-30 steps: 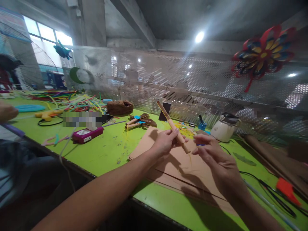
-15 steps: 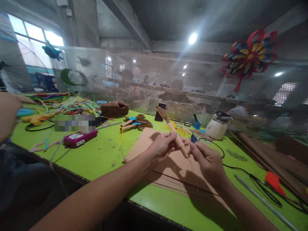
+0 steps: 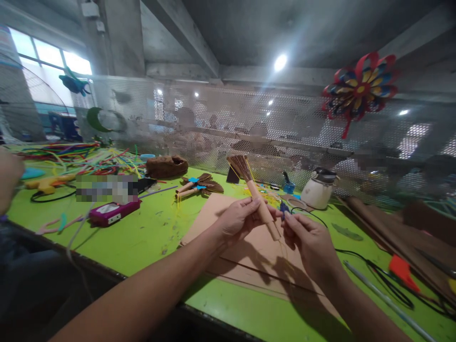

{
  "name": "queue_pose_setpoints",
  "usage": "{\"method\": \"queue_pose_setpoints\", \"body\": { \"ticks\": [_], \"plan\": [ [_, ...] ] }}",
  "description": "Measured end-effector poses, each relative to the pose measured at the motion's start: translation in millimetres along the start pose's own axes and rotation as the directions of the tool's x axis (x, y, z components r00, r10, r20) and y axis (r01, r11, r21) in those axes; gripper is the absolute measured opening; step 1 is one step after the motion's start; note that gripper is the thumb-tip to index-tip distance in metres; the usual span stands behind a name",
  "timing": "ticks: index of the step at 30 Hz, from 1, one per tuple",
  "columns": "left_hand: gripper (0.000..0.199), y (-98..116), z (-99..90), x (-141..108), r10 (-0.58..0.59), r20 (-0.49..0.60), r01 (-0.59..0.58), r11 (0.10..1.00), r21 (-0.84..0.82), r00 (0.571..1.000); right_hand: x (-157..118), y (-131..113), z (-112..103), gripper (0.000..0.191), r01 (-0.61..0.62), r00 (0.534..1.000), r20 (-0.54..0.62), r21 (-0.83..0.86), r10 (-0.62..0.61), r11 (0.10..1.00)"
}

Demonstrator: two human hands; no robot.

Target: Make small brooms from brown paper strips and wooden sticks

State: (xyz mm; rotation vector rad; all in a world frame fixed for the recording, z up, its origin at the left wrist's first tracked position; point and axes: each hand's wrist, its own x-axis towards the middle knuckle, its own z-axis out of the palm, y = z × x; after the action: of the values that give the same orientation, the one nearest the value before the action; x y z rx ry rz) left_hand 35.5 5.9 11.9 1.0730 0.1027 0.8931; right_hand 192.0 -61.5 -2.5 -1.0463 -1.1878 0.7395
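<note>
My left hand (image 3: 239,219) is closed around a tan paper tube (image 3: 262,207), tilted with its upper end to the left. A brown pleated fan piece (image 3: 241,168) edged with yellow string sticks out of the tube's top, and thin yellow strings hang from its lower end. Close to the tube's right side, my right hand (image 3: 305,233) is closed, fingertips pinched; what they hold is too small to make out. Just behind those fingertips a dark blue object (image 3: 284,209) shows. Brown cardboard sheets (image 3: 213,223) lie under both hands.
Two similar tubes with brown fans (image 3: 199,186) lie behind on the green table (image 3: 142,247). A purple power strip (image 3: 114,213) is at left, a white kettle (image 3: 318,190) and black cables at right. Another person's arm (image 3: 9,178) shows at the far left edge.
The fan piece has turned and shows more of its pleated face. The tube's lower end has dropped slightly. The other person's arm has drawn back to the left.
</note>
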Motion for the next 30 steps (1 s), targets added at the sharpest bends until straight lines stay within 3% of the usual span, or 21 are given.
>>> {"method": "queue_pose_setpoints", "body": {
  "ticks": [3, 6, 8, 10, 11, 12, 14, 16, 17, 20, 23, 27, 30],
  "plan": [
    [0.026, 2.5, -3.3, 1.6, -0.01, -0.032, 0.01, 1.0, 0.006, 0.999, 8.6, -0.1, -7.8, 0.029, -0.18, 0.984, 0.044, 0.156, 0.175, 0.971],
    [0.024, 4.3, -5.4, 2.6, -0.036, -0.031, 0.036, 0.999, 0.011, 0.999, 25.7, 4.2, -28.6, 0.031, -0.217, 0.975, -0.064, -0.073, 0.213, 0.973],
    [0.024, 5.6, -6.1, 2.9, -0.045, -0.023, 0.046, 0.998, 0.042, 0.999, 36.3, 4.7, -43.4, 0.03, -0.134, 0.968, -0.25, -0.386, 0.036, 0.913],
    [0.024, 7.4, -6.3, 2.9, -0.039, -0.024, 0.041, 0.996, 0.083, 0.999, 40.2, -0.2, -50.3, 0.028, -0.008, 0.904, -0.34, -0.621, -0.26, 0.784],
    [0.023, 8.4, -6.2, 2.8, -0.037, -0.027, 0.039, 0.994, 0.103, 0.999, 38.6, -4.6, -48.9, 0.028, 0.053, 0.884, -0.316, -0.663, -0.343, 0.747],
    [0.023, 9.4, -6.0, 2.7, -0.037, -0.029, 0.04, 0.992, 0.123, 0.999, 34.7, -9.9, -43.9, 0.03, 0.111, 0.903, -0.252, -0.647, -0.349, 0.754],
    [0.025, 10.9, -5.3, 1.8, -0.049, -0.03, 0.054, 0.986, 0.16, 0.998, 21.5, -20.5, -25.4, 0.034, 0.145, 0.986, 0.002, -0.495, -0.165, 0.857],
    [0.029, 11.4, -4.5, 0.2, -0.084, -0.028, 0.088, 0.979, 0.183, 0.996, 5.4, -27.4, -1.9, 0.036, 0.102, 0.967, 0.255, -0.36, -0.007, 0.927],
    [0.031, 11.1, -4.2, -0.8, -0.104, -0.02, 0.106, 0.977, 0.187, 0.994, -2.0, -28.7, 9.0, 0.038, 0.071, 0.949, 0.312, -0.325, 0.036, 0.943],
    [0.033, 9.5, -3.8, -3.9, -0.147, 0.037, 0.138, 0.974, 0.182, 0.988, -16.8, -24.5, 30.6, 0.043, 0.007, 0.952, 0.296, -0.289, 0.083, 0.957],
    [0.027, 8.5, -2.9, -5.7, -0.122, 0.081, 0.107, 0.98, 0.167, 0.989, -20.6, -14.3, 35.4, 0.046, -0.019, 0.961, 0.26, -0.256, 0.088, 0.967],
    [0.028, 7.1, 1.1, -6.6, -0.105, 0.069, 0.096, 0.987, 0.125, 0.992, -19.2, 3.7, 33.1, 0.044, 0.012, 0.971, 0.234, -0.245, 0.047, 0.969],
    [0.036, 0.8, 3.4, -6.7, -0.114, 0.012, 0.113, 0.989, 0.091, 0.993, -19.8, 15.7, 34.1, 0.043, 0.071, 0.99, 0.142, -0.347, -0.022, 0.935]
  ]
}}
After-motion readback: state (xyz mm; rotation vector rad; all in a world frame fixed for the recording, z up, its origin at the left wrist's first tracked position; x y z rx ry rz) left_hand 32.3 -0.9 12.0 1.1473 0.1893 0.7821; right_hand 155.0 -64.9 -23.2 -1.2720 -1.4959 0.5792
